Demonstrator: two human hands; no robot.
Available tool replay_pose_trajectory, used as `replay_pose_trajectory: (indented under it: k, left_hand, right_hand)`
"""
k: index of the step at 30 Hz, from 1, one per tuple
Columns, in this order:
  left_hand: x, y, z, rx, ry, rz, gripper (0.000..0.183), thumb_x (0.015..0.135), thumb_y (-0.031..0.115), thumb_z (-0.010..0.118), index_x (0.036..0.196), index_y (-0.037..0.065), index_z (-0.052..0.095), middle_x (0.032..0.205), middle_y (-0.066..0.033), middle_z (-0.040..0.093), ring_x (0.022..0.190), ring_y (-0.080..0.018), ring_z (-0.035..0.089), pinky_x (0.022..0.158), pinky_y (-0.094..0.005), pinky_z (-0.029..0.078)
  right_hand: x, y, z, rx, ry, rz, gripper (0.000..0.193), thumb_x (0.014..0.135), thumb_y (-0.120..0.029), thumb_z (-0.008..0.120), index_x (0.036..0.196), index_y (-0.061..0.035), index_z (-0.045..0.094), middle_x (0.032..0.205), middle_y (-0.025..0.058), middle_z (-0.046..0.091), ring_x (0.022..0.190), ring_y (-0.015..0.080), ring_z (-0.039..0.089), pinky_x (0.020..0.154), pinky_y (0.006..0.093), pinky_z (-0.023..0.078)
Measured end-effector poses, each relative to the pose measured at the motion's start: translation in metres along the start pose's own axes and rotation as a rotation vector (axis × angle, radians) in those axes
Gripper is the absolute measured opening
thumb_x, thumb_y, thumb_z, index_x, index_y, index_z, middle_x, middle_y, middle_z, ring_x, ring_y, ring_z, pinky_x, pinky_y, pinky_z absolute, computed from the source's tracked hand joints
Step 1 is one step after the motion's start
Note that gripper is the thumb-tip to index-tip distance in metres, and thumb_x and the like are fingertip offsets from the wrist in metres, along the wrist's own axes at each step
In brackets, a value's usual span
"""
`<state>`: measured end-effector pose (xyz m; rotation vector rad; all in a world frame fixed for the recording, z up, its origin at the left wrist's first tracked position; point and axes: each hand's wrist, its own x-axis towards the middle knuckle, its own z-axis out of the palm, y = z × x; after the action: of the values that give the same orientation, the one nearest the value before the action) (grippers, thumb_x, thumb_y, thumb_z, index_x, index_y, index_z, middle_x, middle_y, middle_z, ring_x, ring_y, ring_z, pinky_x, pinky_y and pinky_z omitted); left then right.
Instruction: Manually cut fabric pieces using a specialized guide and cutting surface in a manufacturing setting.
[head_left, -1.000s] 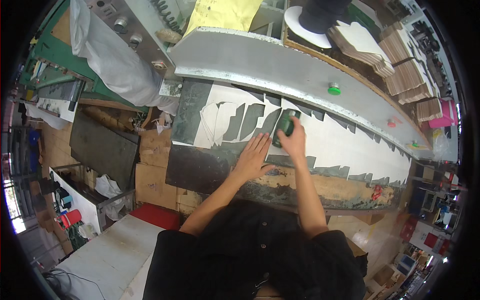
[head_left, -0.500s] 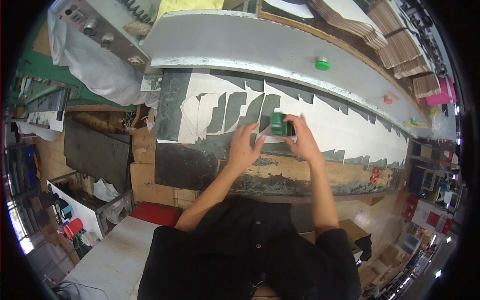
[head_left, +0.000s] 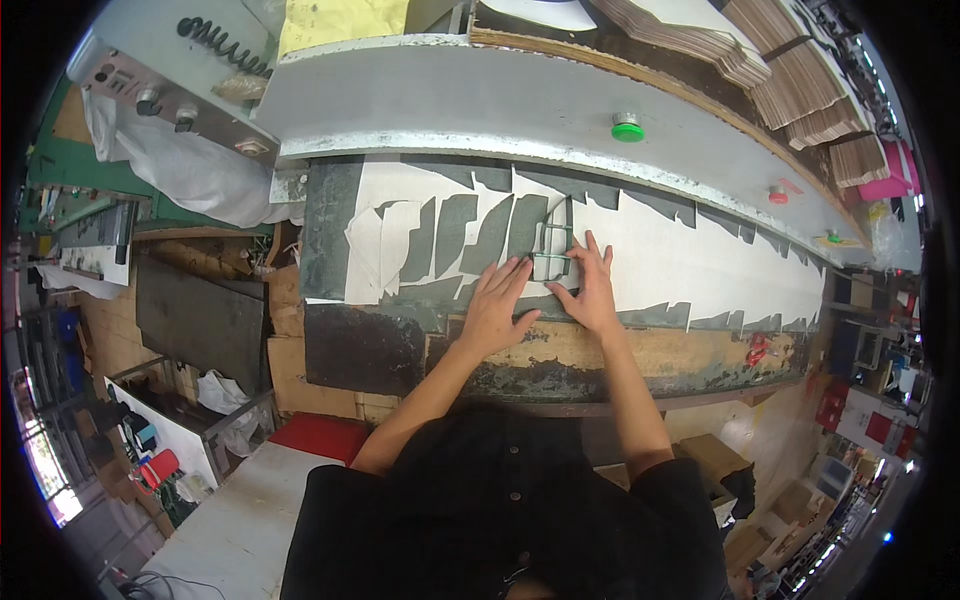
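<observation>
In the head view, a thin green frame (head_left: 569, 232) with crossbars is seen laid on the white sheet (head_left: 660, 245), between the two hands and beside a row of cut-out gaps. Its lower left edge is partly covered by the fingertips of the left hand (head_left: 500, 303), which is stretched out nearly flat, its fingers extended rather than clenched. The right hand (head_left: 592, 285) is spread at the lower right of the frame, thumb below and fingers along the side; whether the frame is gripped or only touched by it cannot be judged. The undersides of both hands are hidden. Loose white pieces (head_left: 375, 245) are fanned out at the sheet's left end. A red object (head_left: 758, 348) near the right end of the worktop (head_left: 660, 352) is too small to be identified, and a yellow sheet (head_left: 340, 25) and the stacked cut boards (head_left: 690, 35) are cut off by the upper edge.

Half a second earlier, the frame was tipped up, its green wall shown, and was touched by the right hand alone; now it is laid flat, and is reached by the left fingertips too.
</observation>
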<state>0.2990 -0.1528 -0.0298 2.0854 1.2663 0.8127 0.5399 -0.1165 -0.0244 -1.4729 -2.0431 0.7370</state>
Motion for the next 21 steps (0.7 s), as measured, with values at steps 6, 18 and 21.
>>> replay_pose_trajectory:
  k: [6, 18, 21]
  left_hand:
    - [0.004, 0.001, -0.002, 0.039, -0.06, -0.005, 0.088, 0.092, 0.033, 0.08, 0.163, -0.003, 0.042, 0.163, -0.02, 0.054, 0.156, -0.04, 0.044, 0.131, -0.0581, 0.027]
    - [0.009, -0.004, -0.002, 0.05, -0.069, -0.016, 0.09, 0.091, 0.032, 0.082, 0.165, 0.001, 0.042, 0.165, -0.0183, 0.053, 0.157, -0.0389, 0.043, 0.131, -0.0568, 0.026]
    - [0.016, -0.005, -0.005, 0.026, -0.069, -0.009, 0.088, 0.092, 0.031, 0.081, 0.165, 0.001, 0.041, 0.166, -0.0182, 0.052, 0.158, -0.0387, 0.041, 0.132, -0.0558, 0.025]
  right_hand:
    - [-0.002, 0.01, 0.013, 0.018, 0.114, 0.006, 0.062, 0.083, -0.021, 0.092, 0.13, -0.0097, 0.054, 0.161, 0.0247, 0.056, 0.163, 0.047, 0.031, 0.13, 0.0747, 0.002]
    - [0.003, 0.014, 0.013, -0.019, 0.127, -0.047, 0.068, 0.081, -0.017, 0.093, 0.134, -0.01, 0.051, 0.153, 0.0294, 0.062, 0.163, 0.044, 0.035, 0.131, 0.0715, -0.002]
    - [0.01, 0.014, 0.01, -0.013, 0.12, -0.04, 0.069, 0.08, -0.017, 0.094, 0.134, -0.0099, 0.051, 0.155, 0.0304, 0.06, 0.164, 0.0438, 0.032, 0.13, 0.0719, -0.005]
